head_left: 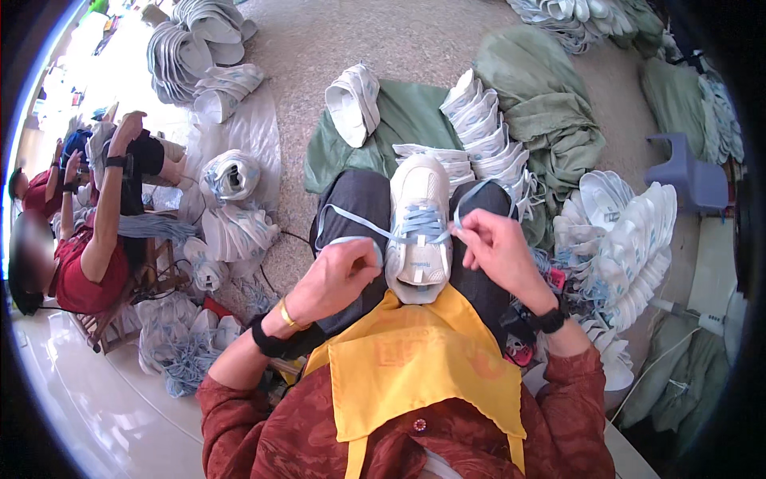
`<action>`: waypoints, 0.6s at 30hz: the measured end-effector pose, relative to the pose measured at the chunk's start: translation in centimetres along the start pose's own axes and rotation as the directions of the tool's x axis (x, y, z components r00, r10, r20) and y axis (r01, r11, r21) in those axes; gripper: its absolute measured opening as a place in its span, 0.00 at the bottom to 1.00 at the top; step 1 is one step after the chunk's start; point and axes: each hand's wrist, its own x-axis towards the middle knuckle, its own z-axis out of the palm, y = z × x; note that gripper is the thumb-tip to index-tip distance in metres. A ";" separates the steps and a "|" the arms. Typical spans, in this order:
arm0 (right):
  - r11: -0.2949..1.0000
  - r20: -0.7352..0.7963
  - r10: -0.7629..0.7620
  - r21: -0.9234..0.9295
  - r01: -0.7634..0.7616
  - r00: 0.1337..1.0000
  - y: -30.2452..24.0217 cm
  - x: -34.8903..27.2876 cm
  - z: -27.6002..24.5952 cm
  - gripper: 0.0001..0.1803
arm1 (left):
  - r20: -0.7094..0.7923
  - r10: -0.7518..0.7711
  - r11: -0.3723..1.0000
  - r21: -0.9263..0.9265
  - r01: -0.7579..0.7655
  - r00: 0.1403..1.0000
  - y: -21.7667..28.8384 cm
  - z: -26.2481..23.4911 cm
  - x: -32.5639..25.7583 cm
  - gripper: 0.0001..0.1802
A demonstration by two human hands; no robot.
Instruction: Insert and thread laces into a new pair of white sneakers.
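Observation:
A white sneaker upper (423, 188) rests between my knees, toe pointing away from me. A light blue shoelace (419, 222) is threaded through its eyelets, and its two ends loop out to either side. My left hand (345, 270), left of the shoe, is closed on one end of the lace. On the right, my right hand (491, 243) pinches the other end near the eyelets. Both hands are apart from the shoe's body. A yellow apron (423, 367) covers my lap just below the heel.
Stacked white shoe uppers (487, 132) lie ahead on green cloth (407, 112); more stacks (630, 247) stand at right, by a grey-blue plastic stool (688, 172). At left, a co-worker in red (92, 263) sits near bundled blue laces (155, 226) and several uppers (239, 231).

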 end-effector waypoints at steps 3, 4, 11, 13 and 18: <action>0.980 -0.130 -0.199 -0.004 0.200 0.971 0.0 1.7 0.7 0.09 | -0.076 0.032 0.999 -0.014 -0.034 0.997 0.2 0.9 1.7 0.06; 0.955 -0.174 -0.287 -0.131 0.267 0.942 0.1 1.7 0.8 0.09 | -0.084 0.002 0.998 -0.065 -0.007 0.996 0.3 0.9 2.0 0.06; 0.973 -0.178 -0.188 0.100 0.208 0.966 1.3 1.5 1.4 0.03 | -0.144 -0.042 0.982 -0.190 0.014 0.989 -0.4 2.2 2.5 0.07; 0.971 -0.168 -0.138 0.169 0.166 0.976 1.2 1.3 1.4 0.04 | -0.143 -0.043 0.982 -0.189 0.015 0.989 -0.8 2.3 2.5 0.06; 0.976 -0.160 -0.107 0.173 0.134 0.981 1.5 1.1 1.5 0.03 | -0.141 -0.045 0.983 -0.181 0.019 0.989 -1.5 2.7 2.5 0.06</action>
